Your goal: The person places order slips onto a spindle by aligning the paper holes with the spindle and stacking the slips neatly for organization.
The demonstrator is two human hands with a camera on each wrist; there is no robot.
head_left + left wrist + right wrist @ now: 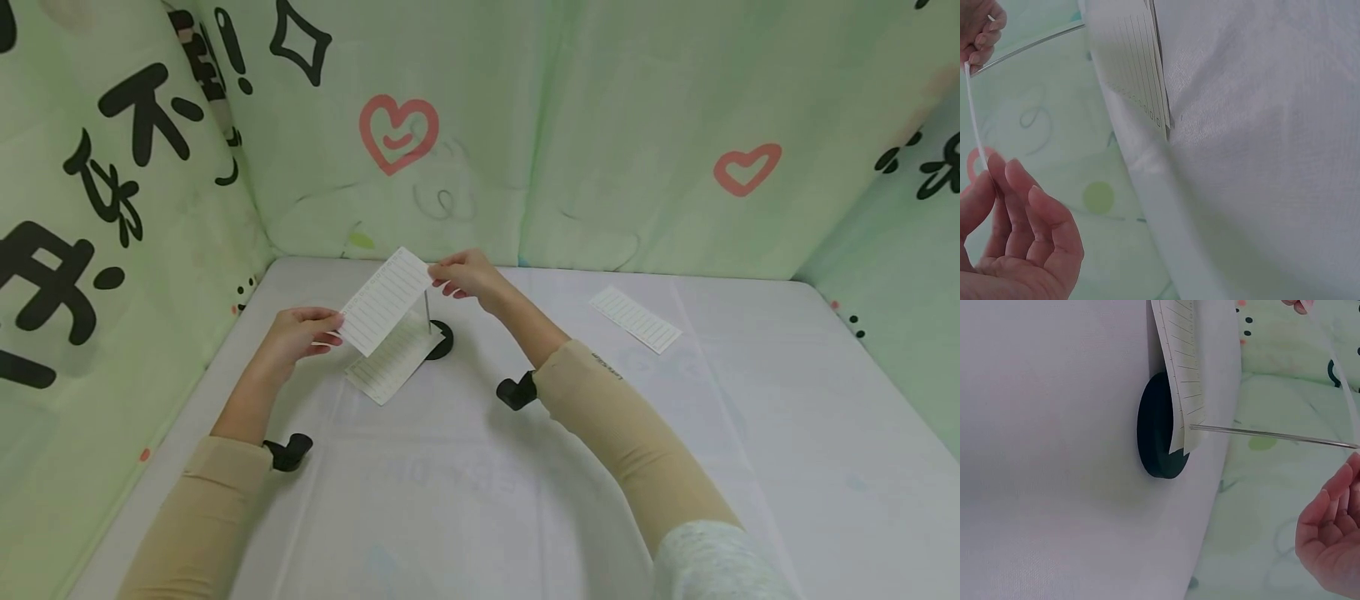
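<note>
A white lined paper slip point(386, 302) is held aloft by its two ends. My left hand point(294, 340) pinches its near left end between thumb and fingers, and my right hand point(471, 275) pinches the far right corner. Below stands a bill spike with a round black base point(444, 342) and a thin metal rod point(1272, 435). At least two lined slips point(1180, 369) are threaded on the rod, resting on the base. The rod's tip reaches the held slip's edge near my right fingers; whether it pierces the paper, I cannot tell.
Another lined slip point(636, 320) lies flat on the white-covered table point(450, 500), to the right. Green printed cloth point(600, 150) rises behind and at both sides. Black wrist mounts point(517, 392) are on both forearms.
</note>
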